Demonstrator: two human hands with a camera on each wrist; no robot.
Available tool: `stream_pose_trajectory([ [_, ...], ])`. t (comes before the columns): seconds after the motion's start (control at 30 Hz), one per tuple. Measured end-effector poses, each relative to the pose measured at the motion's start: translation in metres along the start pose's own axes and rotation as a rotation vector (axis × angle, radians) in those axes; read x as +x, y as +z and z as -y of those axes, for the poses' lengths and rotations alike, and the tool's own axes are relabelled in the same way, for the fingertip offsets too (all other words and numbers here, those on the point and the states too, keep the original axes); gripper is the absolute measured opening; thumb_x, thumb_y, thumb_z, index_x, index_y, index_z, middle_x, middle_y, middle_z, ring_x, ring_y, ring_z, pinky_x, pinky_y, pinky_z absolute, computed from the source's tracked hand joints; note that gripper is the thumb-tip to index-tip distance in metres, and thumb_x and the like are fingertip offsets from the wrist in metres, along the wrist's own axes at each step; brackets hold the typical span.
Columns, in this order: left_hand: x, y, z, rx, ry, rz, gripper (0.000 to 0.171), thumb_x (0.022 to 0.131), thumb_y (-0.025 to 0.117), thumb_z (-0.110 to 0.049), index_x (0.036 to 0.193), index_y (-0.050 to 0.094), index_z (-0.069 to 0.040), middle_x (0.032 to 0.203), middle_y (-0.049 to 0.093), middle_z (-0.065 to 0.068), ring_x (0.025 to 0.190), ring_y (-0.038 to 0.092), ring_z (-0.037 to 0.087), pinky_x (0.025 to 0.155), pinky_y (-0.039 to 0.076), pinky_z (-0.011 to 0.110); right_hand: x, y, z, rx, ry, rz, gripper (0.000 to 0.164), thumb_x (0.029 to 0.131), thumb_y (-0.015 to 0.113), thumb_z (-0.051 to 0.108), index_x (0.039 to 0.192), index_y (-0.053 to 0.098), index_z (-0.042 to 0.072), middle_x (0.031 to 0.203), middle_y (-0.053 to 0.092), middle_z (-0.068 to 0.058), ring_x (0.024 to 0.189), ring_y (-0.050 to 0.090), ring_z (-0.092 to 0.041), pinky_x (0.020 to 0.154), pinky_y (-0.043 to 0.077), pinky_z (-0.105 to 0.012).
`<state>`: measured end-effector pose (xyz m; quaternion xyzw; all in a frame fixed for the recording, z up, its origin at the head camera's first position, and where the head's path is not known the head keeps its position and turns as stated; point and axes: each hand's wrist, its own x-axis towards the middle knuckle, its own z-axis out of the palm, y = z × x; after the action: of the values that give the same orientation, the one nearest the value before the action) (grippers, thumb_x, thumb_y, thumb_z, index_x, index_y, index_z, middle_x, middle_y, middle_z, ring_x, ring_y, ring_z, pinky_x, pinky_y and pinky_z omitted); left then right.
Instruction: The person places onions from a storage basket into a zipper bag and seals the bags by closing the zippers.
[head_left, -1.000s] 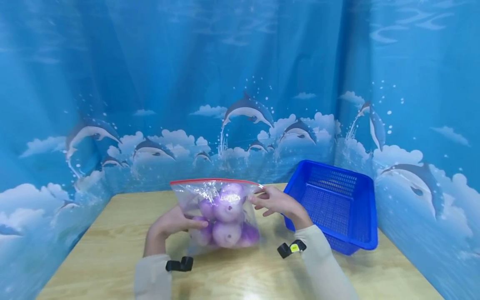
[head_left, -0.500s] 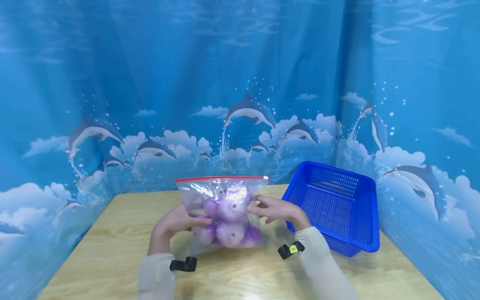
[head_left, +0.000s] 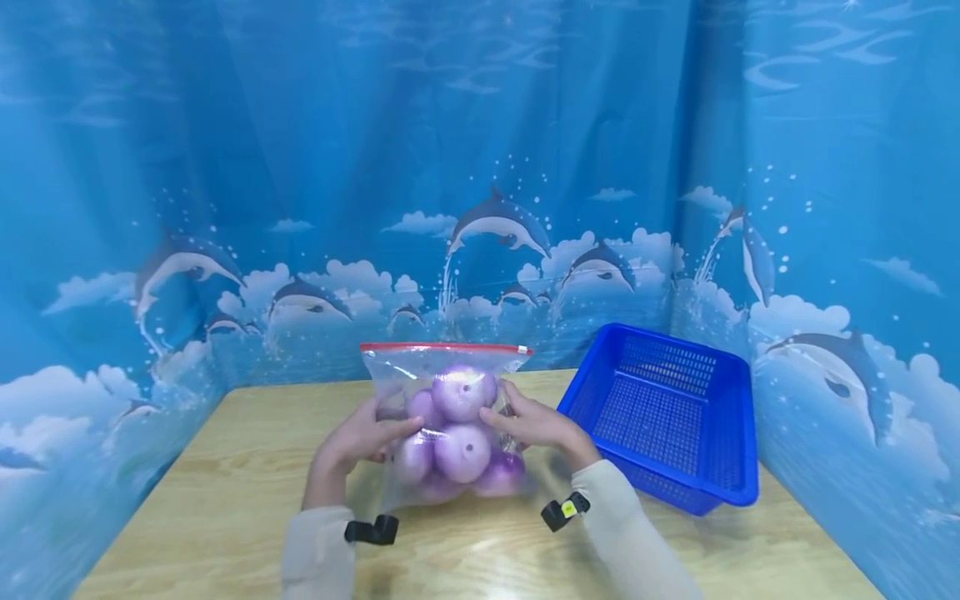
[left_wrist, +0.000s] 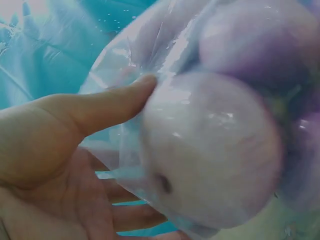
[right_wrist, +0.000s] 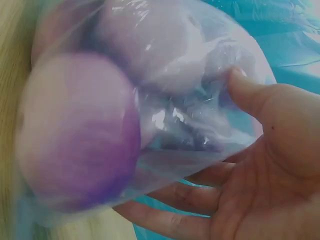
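Observation:
A clear zip bag (head_left: 397, 492) with a red top seal and white slider stands upright in the head view. It bulges with several round purple-and-white balls (head_left: 462, 453), some with a small dark dimple; their exact kind is unclear. My left hand (head_left: 360, 437) grips the bag's left side, thumb in front and fingers behind. On the other side my right hand (head_left: 536, 421) holds the bag the same way. Both wrist views show the plastic between thumb and fingers, close to the balls (left_wrist: 210, 150). Fingertips behind the bag are partly hidden.
A blue perforated plastic basket (head_left: 660, 417) stands on the right of the wooden table (head_left: 225, 492), tilted in view, with its mesh floor showing. A blue dolphin-print curtain (head_left: 375, 167) surrounds the table's back and sides.
My right hand has moved left, its thumb now over the bag's front. The bag has shifted slightly right, its red seal higher, and the balls inside have resettled.

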<state>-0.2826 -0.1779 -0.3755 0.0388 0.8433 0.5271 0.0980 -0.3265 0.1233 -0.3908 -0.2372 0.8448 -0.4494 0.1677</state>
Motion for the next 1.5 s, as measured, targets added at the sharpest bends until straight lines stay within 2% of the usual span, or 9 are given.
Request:
stream_pose_trajectory([
  [0.17,0.004,0.001,0.0,-0.029,-0.038,-0.044,0.091,0.097,0.069,-0.043,0.165,0.016,-0.014,0.154,0.044,0.032,0.112,0.064,0.037,0.075,0.063,0.036,0.003,0.002,-0.001,0.05,0.001,-0.009,0.095,0.105,0.054,0.048,0.165,-0.012,0.015,0.154,0.041,-0.035,0.091,0.072,-0.028,0.075,0.065,-0.042],
  [0.27,0.006,0.002,0.001,-0.059,-0.048,-0.057,0.093,0.101,0.065,-0.04,0.166,0.006,-0.009,0.156,0.038,0.035,0.125,0.058,0.047,0.082,0.065,0.042,0.003,0.004,0.0,0.07,0.015,-0.025,0.099,0.103,0.058,0.048,0.165,-0.012,0.016,0.167,0.018,-0.032,0.102,0.072,-0.033,0.079,0.065,-0.043],
  [0.4,0.008,0.003,0.001,-0.096,-0.064,-0.064,0.097,0.101,0.064,-0.039,0.166,-0.003,-0.012,0.162,0.029,0.035,0.14,0.044,0.054,0.093,0.063,0.048,0.004,0.005,0.0,0.072,0.022,-0.045,0.103,0.1,0.062,0.049,0.166,-0.011,0.02,0.17,0.015,-0.028,0.12,0.065,-0.043,0.091,0.062,-0.052],
  [0.57,0.011,0.004,0.004,-0.104,-0.073,-0.067,0.112,0.092,0.076,-0.039,0.166,-0.005,-0.019,0.167,0.019,0.032,0.146,0.035,0.056,0.103,0.057,0.054,0.007,0.007,0.0,0.006,-0.013,-0.047,0.101,0.098,0.064,0.05,0.167,-0.004,0.02,0.174,0.007,-0.018,0.156,0.024,-0.047,0.124,0.028,-0.068],
  [0.73,0.014,0.007,0.007,-0.058,-0.044,-0.06,0.114,0.092,0.076,-0.037,0.166,-0.008,-0.018,0.171,0.001,0.027,0.155,0.007,0.056,0.124,0.022,0.071,0.01,0.011,-0.001,-0.099,-0.032,-0.01,0.094,0.101,0.059,0.047,0.166,0.001,0.01,0.174,0.003,-0.018,0.16,0.007,-0.042,0.13,0.012,-0.063],
  [0.87,0.018,0.011,0.011,-0.008,-0.042,-0.069,0.101,0.097,0.069,-0.035,0.167,-0.001,-0.016,0.17,0.007,0.029,0.153,0.018,0.056,0.12,0.034,0.068,0.012,0.017,-0.003,-0.162,0.001,-0.003,0.093,0.103,0.052,0.053,0.165,0.004,0.004,0.173,0.002,-0.021,0.161,0.005,-0.042,0.131,0.011,-0.06],
  [1.03,0.021,0.015,0.017,0.037,-0.06,-0.088,0.089,0.1,0.065,-0.037,0.166,0.011,-0.013,0.164,0.019,0.037,0.139,0.043,0.056,0.089,0.061,0.047,0.015,0.022,-0.007,-0.191,0.028,-0.007,0.097,0.102,0.046,0.062,0.164,0.001,0.002,0.173,0.003,-0.022,0.16,0.009,-0.044,0.131,0.015,-0.06],
  [1.3,0.021,0.021,0.021,0.057,-0.09,-0.086,0.087,0.101,0.061,-0.046,0.167,0.011,-0.017,0.169,0.012,0.03,0.146,0.031,0.061,0.104,0.05,0.07,0.017,0.027,-0.012,-0.186,0.084,0.012,0.102,0.098,0.037,0.075,0.165,-0.008,0.011,0.171,0.015,-0.022,0.155,0.026,-0.046,0.128,0.024,-0.063],
  [1.5,0.019,0.022,0.022,0.041,-0.096,-0.082,0.088,0.1,0.061,-0.048,0.167,0.011,-0.018,0.17,0.01,0.028,0.148,0.026,0.06,0.11,0.043,0.072,0.016,0.028,-0.013,-0.187,0.095,0.021,0.102,0.098,0.035,0.077,0.165,-0.007,0.013,0.172,0.013,-0.02,0.152,0.031,-0.048,0.127,0.027,-0.063],
])
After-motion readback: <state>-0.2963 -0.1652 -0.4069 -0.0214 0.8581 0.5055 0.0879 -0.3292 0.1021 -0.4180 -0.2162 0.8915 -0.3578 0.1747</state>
